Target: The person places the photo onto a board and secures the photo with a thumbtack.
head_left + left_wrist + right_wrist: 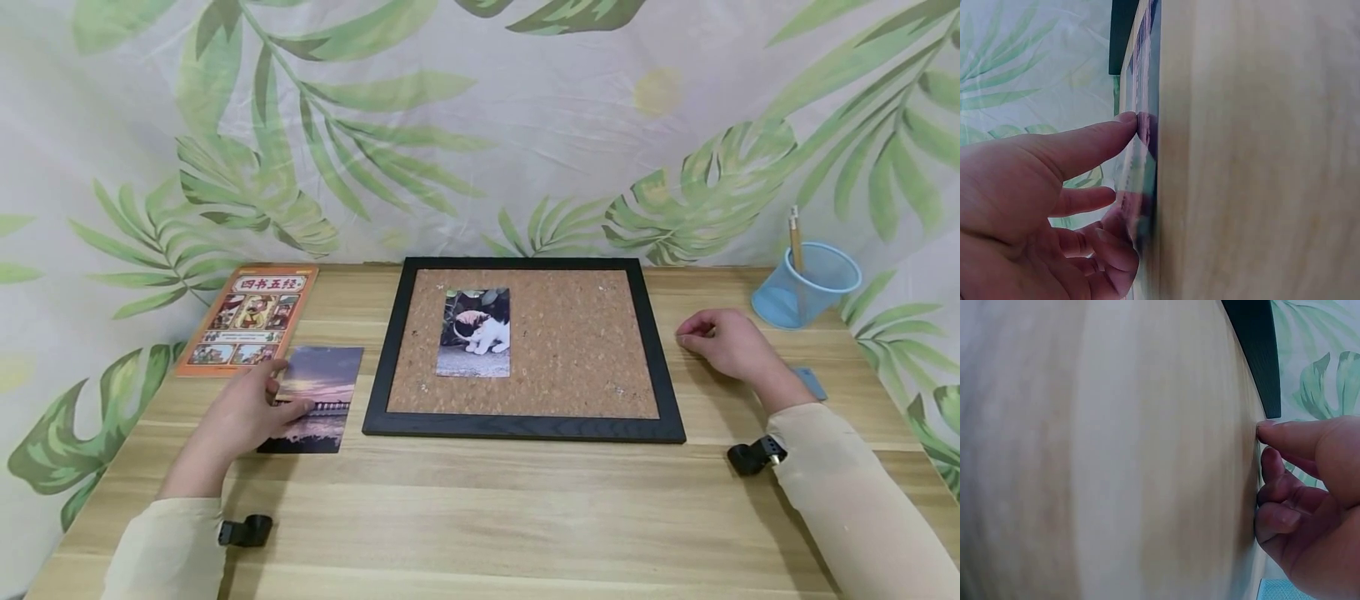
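A photo print of a purple sunset over a pier (326, 383) lies on the table, left of the black-framed cork board (592, 350). My left hand (251, 408) touches this print, thumb tip on its face and the other fingers bent at its left side. In the left wrist view, thumb (1100, 140) and fingers stand apart over the print's surface. On the cork, left of centre, lies a photo of a black-and-white cat (480, 337). My right hand (731, 342) rests on the table just right of the frame, fingers loosely curled, holding nothing visible.
An orange comic-style book (251, 321) lies behind my left hand. A blue mesh pencil cup (813, 287) with pencils stands at the back right. Beside my right wrist is a small blue-grey flat piece (810, 383). A leaf-patterned cloth (525, 125) hangs along the table's back edge.
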Available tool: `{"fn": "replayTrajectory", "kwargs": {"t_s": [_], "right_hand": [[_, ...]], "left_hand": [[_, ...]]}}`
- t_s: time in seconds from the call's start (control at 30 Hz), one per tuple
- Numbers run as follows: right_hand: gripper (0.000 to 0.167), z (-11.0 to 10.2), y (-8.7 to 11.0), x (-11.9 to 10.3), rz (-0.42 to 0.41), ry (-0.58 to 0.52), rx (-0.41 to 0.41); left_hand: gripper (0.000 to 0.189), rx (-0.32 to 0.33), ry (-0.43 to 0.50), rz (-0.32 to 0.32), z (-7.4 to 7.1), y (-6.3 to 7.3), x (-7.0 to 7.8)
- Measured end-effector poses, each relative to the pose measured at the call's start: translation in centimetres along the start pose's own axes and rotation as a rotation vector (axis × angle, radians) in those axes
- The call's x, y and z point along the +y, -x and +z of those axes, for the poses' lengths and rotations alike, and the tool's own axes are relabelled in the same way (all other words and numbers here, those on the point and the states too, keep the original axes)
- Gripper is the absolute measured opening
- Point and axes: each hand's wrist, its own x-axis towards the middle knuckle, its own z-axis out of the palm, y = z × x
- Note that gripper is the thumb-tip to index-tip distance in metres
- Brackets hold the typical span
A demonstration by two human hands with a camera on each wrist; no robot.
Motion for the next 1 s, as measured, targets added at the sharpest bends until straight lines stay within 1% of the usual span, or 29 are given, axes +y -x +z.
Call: {"fn": "replayTrajectory", "kwargs": {"t_s": [0.2, 0.3, 0.53, 0.73, 0.9, 1.0], "right_hand": [[0.020, -0.1, 0.1, -0.1, 0.005, -0.004, -0.006], [0.021, -0.1, 0.2, -0.1, 0.007, -0.010, -0.002], [0.024, -0.3, 0.6, -0.2, 0.015, -0.037, 0.008], [0.024, -0.5, 0.7, -0.3, 0.021, -0.076, -0.008], [0.024, -0.5, 0.7, -0.4, 0.019, -0.098, -0.011], [0.024, -0.5, 0.8, -0.5, 0.016, -0.104, -0.008]], "left_hand": [[0.086, 0.017, 0.031, 0.035, 0.1, -0.1, -0.3], [0.083, 0.011, 0.057, 0.049, 0.2, 0.0, -0.5], [0.073, -0.046, 0.200, 0.047, -0.2, 0.7, -0.6], [0.059, -0.063, 0.274, 0.068, -0.6, 1.4, -0.5], [0.053, -0.031, 0.296, 0.082, -0.9, 1.8, -0.5], [0.050, 0.017, 0.304, 0.109, -1.2, 1.9, -0.4]]}}
